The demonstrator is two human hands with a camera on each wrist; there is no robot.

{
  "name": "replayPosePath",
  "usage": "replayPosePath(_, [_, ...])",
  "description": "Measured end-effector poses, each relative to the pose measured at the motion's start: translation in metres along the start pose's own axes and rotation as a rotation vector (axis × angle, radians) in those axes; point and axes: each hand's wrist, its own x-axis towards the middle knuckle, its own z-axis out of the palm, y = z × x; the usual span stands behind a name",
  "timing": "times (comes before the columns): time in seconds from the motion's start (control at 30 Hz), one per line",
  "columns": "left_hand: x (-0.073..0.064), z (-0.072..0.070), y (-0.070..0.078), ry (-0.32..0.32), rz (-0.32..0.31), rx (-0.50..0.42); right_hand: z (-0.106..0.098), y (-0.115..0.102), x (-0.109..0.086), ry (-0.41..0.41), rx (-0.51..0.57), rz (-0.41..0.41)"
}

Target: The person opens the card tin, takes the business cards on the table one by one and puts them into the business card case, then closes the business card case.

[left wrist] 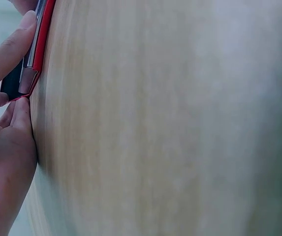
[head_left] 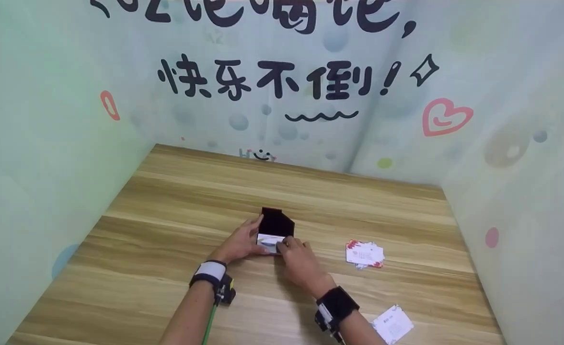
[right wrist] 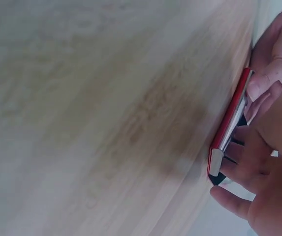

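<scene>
A small card case (head_left: 276, 221) with a black inner lid lies opened on the table, and its red outer edge (right wrist: 229, 115) shows in the right wrist view. Inside its near half sits a white card (head_left: 266, 239) with a blue-grey print. My left hand (head_left: 238, 244) grips the case's left side, thumb over the near rim and fingers by the raised lid. In the left wrist view that thumb (left wrist: 13, 49) presses on the top side. My right hand (head_left: 303, 263) bends its fingers over the case's right end, pinching at the card's right edge; the fingertips partly cover the card.
To the right lies a small messy stack of white cards (head_left: 365, 254) with red corners. Nearer, beside the right forearm, is another white card (head_left: 393, 325). Printed curtains (head_left: 282, 105) enclose the wood-grain table (head_left: 166, 191) on the left, back and right.
</scene>
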Motion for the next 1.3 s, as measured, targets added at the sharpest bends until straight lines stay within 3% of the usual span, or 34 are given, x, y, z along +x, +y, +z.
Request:
replayPosePath(0.17, [0.000, 0.001, -0.001, 0.012, -0.005, -0.012, -0.007, 0.008, -0.013, 0.022, 0.065, -0.032])
replayPosePath(0.43, [0.002, 0.001, 0.000, 0.003, 0.004, -0.004, -0.021, 0.023, -0.042, 0.147, 0.133, -0.158])
replayPosePath(0.6, [0.001, 0.000, 0.000, -0.001, 0.019, -0.014, -0.030, 0.030, -0.061, 0.099, 0.159, -0.176])
replayPosePath(0.8, [0.001, 0.000, -0.002, 0.008, 0.034, 0.025, -0.037, 0.040, -0.083, 0.056, 0.096, -0.190])
replayPosePath(0.97, [0.001, 0.002, -0.002, -0.015, 0.025, -0.059, -0.044, 0.052, -0.102, 0.024, 0.096, -0.185])
replayPosePath(1.17, [0.001, 0.001, -0.001, -0.011, 0.022, -0.078, -0.060, 0.065, -0.114, -0.078, 0.162, -0.173])
replayPosePath(1.3, [0.003, 0.002, -0.003, -0.008, 0.054, -0.060, -0.069, 0.072, -0.120, -0.097, 0.159, -0.197])
